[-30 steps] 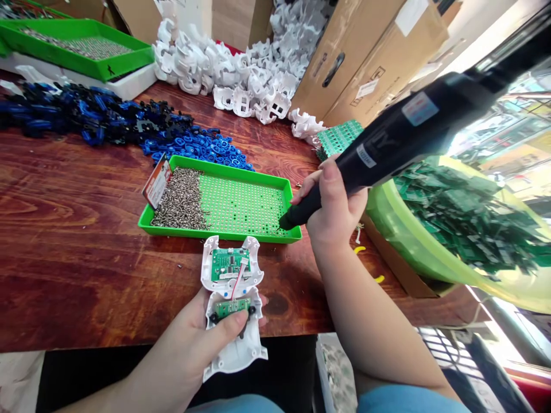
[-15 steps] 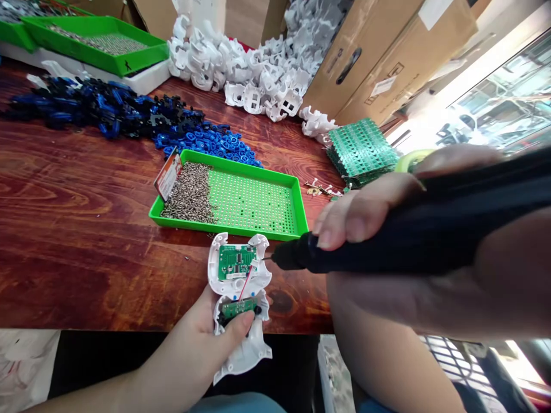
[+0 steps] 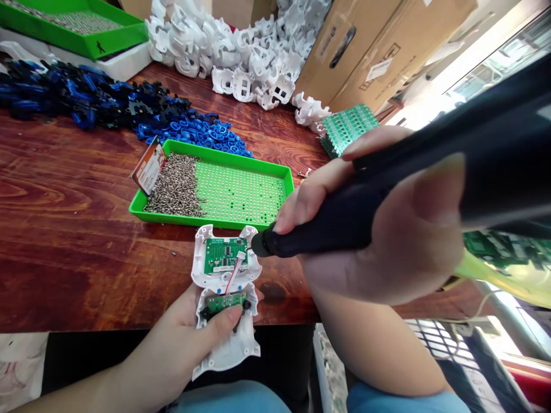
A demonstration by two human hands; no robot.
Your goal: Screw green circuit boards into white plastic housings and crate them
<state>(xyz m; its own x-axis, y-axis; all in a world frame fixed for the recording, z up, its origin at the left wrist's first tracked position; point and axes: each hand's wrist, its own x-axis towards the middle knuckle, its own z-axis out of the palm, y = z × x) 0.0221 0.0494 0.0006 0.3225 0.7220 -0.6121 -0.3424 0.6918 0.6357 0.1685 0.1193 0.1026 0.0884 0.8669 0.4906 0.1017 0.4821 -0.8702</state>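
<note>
My left hand (image 3: 189, 327) grips an opened white plastic housing (image 3: 228, 347) at the table's front edge, thumb pressed near the small lower circuit board (image 3: 224, 300). In the upper half sits a larger green circuit board (image 3: 217, 255). A red and white wire lead (image 3: 235, 271) links the two halves. My right hand (image 3: 379, 229) is wrapped around a black electric screwdriver (image 3: 340, 221), held slanting down to the left. Its tip is at the right edge of the upper half, beside the larger board; whether it touches a screw cannot be made out.
Behind the housing lies a green perforated tray (image 3: 206, 222) with screws (image 3: 174, 186) and a card. Beyond are blue and black parts (image 3: 99, 100), white shells (image 3: 241, 51), stacked green boards (image 3: 348, 126) and a cardboard box (image 3: 357, 51). Another green tray (image 3: 116, 43) stands back left.
The screwdriver has swung to a steeper slant, its back end higher, its tip still at the upper half's right side. The wire lead's white plug now lies over the larger board. The view has shifted slightly.
</note>
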